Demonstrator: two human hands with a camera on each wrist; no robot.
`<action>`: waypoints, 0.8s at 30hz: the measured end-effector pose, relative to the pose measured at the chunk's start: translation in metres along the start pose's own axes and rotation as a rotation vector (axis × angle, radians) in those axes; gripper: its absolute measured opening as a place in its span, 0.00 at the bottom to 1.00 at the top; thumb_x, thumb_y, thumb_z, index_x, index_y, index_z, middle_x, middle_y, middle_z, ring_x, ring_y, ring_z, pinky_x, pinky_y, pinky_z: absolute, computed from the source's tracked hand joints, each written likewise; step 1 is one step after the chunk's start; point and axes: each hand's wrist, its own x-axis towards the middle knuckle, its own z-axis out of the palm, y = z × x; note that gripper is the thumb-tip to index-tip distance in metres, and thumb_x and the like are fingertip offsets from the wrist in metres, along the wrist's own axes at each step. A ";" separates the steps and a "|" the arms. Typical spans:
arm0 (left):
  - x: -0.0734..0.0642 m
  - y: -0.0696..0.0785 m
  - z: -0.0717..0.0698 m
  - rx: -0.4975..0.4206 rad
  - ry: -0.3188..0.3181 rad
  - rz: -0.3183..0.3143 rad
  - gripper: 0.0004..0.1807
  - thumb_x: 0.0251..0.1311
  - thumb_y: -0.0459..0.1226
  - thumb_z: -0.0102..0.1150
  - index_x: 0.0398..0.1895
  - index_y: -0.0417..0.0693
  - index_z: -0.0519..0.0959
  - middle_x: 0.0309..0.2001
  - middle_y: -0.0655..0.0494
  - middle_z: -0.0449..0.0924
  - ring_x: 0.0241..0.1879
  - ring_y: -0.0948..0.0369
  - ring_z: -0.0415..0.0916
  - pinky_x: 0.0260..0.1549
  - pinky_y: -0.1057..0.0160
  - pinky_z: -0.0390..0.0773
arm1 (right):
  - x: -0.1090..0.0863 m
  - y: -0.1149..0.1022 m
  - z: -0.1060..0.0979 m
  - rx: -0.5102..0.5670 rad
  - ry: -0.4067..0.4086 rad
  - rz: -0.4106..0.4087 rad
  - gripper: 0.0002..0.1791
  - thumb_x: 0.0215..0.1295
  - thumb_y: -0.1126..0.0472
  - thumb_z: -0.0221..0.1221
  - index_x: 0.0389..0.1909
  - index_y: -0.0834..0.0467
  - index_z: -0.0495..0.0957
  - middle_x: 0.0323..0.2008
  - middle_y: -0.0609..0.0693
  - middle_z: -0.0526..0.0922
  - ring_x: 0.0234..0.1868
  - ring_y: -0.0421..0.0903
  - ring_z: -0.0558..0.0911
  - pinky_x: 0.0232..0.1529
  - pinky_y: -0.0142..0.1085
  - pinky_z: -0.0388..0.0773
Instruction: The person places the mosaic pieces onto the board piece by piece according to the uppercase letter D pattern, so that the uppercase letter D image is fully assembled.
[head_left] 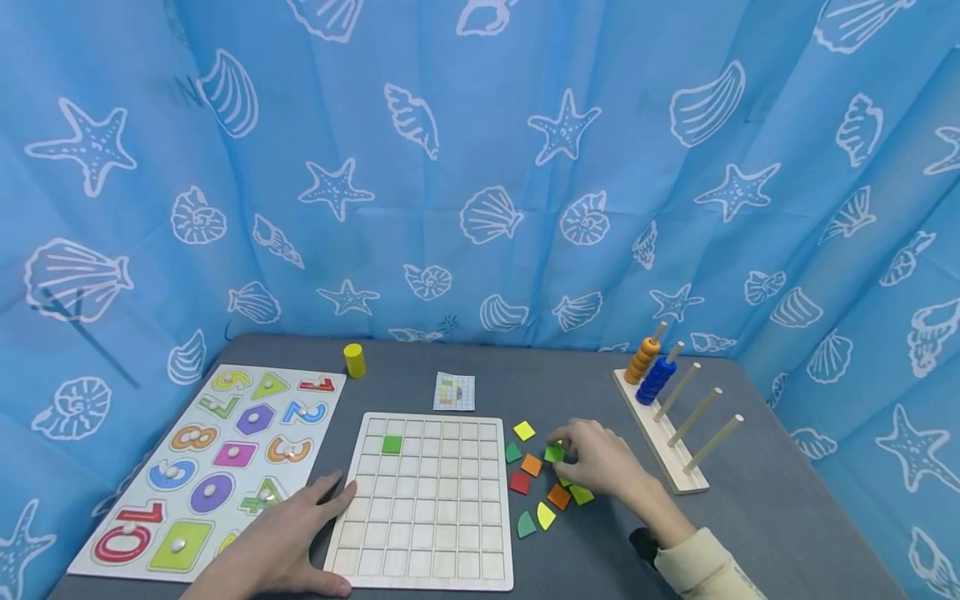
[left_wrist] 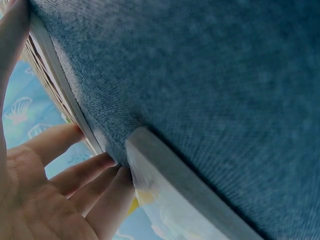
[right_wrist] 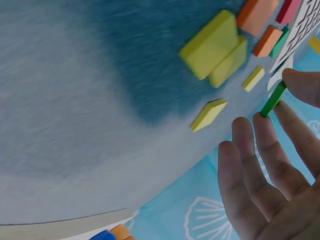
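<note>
My right hand [head_left: 600, 458] pinches a small green tile [right_wrist: 274, 99] between thumb and fingertips, above loose tiles on the right of the table. Under and around that hand lie yellow-green [right_wrist: 212, 42], orange [head_left: 558, 497] and yellow [head_left: 524, 430] tiles. My left hand [head_left: 288, 533] rests at the left edge of the wooden grid board [head_left: 427, 583], its fingers spread, thumb and index finger touching the rim. One green square [head_left: 392, 444] sits in a cell near the board's upper left. In the left wrist view the other left fingertips lie between this board and the puzzle board.
A number-and-shape puzzle board [head_left: 315, 417] lies to the left, with a yellow cylinder [head_left: 355, 361] behind it. A small pattern card [head_left: 454, 392] is beyond the grid. A wooden peg stand [head_left: 675, 467] with orange and blue rings stands at right. A blue curtain [head_left: 480, 275] hangs behind.
</note>
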 end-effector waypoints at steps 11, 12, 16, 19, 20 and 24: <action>0.000 0.000 0.000 0.001 0.008 -0.006 0.68 0.28 0.76 0.73 0.74 0.48 0.69 0.74 0.34 0.64 0.68 0.34 0.70 0.57 0.29 0.75 | 0.015 -0.029 0.013 0.026 0.042 -0.086 0.14 0.55 0.64 0.72 0.44 0.59 0.89 0.34 0.49 0.82 0.26 0.41 0.71 0.21 0.30 0.65; 0.000 0.000 0.000 0.002 0.010 -0.005 0.68 0.28 0.76 0.73 0.74 0.48 0.69 0.74 0.34 0.64 0.68 0.34 0.70 0.57 0.29 0.75 | 0.017 -0.032 0.014 0.028 0.047 -0.105 0.14 0.55 0.64 0.72 0.44 0.60 0.89 0.34 0.50 0.82 0.26 0.41 0.71 0.21 0.29 0.65; 0.001 0.000 0.000 0.001 0.005 -0.008 0.68 0.28 0.76 0.73 0.75 0.48 0.69 0.74 0.34 0.64 0.68 0.34 0.70 0.57 0.29 0.75 | 0.022 -0.045 0.017 0.033 0.062 -0.181 0.14 0.55 0.65 0.71 0.44 0.61 0.88 0.34 0.51 0.82 0.26 0.41 0.70 0.20 0.29 0.63; 0.001 0.000 0.000 0.002 -0.003 -0.015 0.68 0.28 0.76 0.73 0.75 0.49 0.69 0.74 0.34 0.64 0.68 0.34 0.70 0.56 0.29 0.75 | 0.026 -0.055 0.020 0.029 0.057 -0.216 0.14 0.55 0.66 0.70 0.44 0.61 0.88 0.33 0.53 0.82 0.26 0.42 0.70 0.20 0.30 0.61; 0.001 0.000 0.000 0.003 -0.004 -0.016 0.68 0.28 0.76 0.73 0.75 0.49 0.68 0.74 0.34 0.64 0.68 0.33 0.70 0.56 0.29 0.75 | 0.028 -0.059 0.021 0.031 0.051 -0.227 0.14 0.55 0.66 0.69 0.44 0.61 0.88 0.34 0.53 0.82 0.26 0.42 0.70 0.20 0.30 0.61; 0.000 0.001 0.000 0.004 -0.007 -0.017 0.68 0.28 0.76 0.73 0.75 0.48 0.69 0.74 0.34 0.64 0.68 0.33 0.70 0.57 0.29 0.75 | 0.035 -0.072 0.027 0.025 0.029 -0.244 0.14 0.56 0.66 0.69 0.46 0.61 0.88 0.36 0.55 0.84 0.29 0.43 0.74 0.21 0.32 0.66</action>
